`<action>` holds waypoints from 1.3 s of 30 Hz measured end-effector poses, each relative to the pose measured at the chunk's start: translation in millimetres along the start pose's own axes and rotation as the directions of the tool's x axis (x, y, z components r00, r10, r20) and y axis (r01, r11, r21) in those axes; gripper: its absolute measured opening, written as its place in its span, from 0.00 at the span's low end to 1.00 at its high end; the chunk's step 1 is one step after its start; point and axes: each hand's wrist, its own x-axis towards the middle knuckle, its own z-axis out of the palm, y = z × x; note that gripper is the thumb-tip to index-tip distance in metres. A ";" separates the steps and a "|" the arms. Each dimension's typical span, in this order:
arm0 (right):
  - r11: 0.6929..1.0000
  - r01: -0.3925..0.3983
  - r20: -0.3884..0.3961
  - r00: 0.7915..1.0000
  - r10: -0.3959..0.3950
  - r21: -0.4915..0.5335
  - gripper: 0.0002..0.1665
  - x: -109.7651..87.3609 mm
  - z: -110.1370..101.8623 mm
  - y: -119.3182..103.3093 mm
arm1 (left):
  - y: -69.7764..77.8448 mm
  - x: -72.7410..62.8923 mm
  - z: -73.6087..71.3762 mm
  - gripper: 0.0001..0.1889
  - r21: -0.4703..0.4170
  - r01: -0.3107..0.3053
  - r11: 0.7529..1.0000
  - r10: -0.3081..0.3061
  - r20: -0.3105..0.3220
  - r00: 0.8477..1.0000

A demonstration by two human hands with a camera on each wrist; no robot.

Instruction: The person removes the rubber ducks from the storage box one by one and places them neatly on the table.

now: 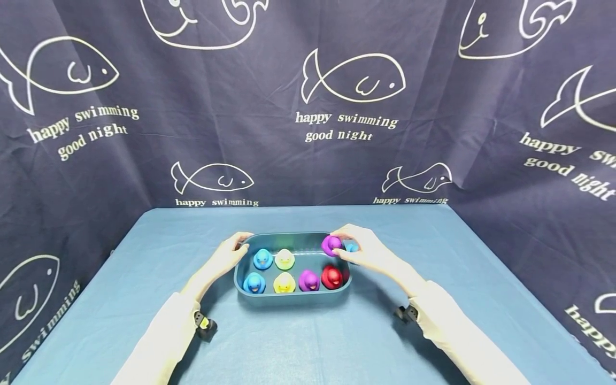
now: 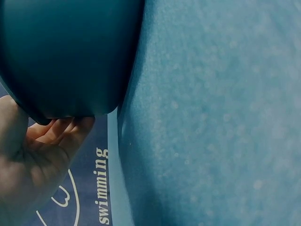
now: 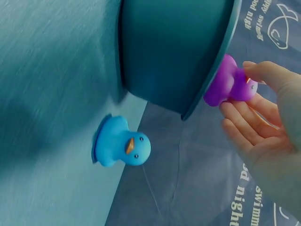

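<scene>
A teal oblong bin sits on the table, with several rubber ducks in it. My left hand grips its left end, thumb at the rim and fingers against the outer wall, as the left wrist view also shows. At the far right corner, above the rim, my right hand pinches a purple rubber duck between thumb and fingers. Inside the bin stand two blue ducks, a pale yellow duck, a yellow duck, another purple duck and a red duck.
Outside the bin, a blue duck stands on the table by its right end; in the head view the right hand partly covers it. A light blue cloth covers the table. Dark curtains with white fish drawings hang behind and at both sides.
</scene>
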 end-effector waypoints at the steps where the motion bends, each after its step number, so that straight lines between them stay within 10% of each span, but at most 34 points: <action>1: 1.000 -0.002 -0.003 1.000 0.002 -0.001 0.21 -0.8 -1.6 -0.1 | 0.2 -0.3 0.0 0.18 -0.001 0.001 1.000 -0.001 -0.001 1.000; 39: 0.991 -0.047 -0.108 0.994 0.034 -0.126 0.20 -35.5 -28.6 35.8 | -2.4 0.8 0.6 0.18 -0.004 -0.001 1.000 0.001 0.001 1.000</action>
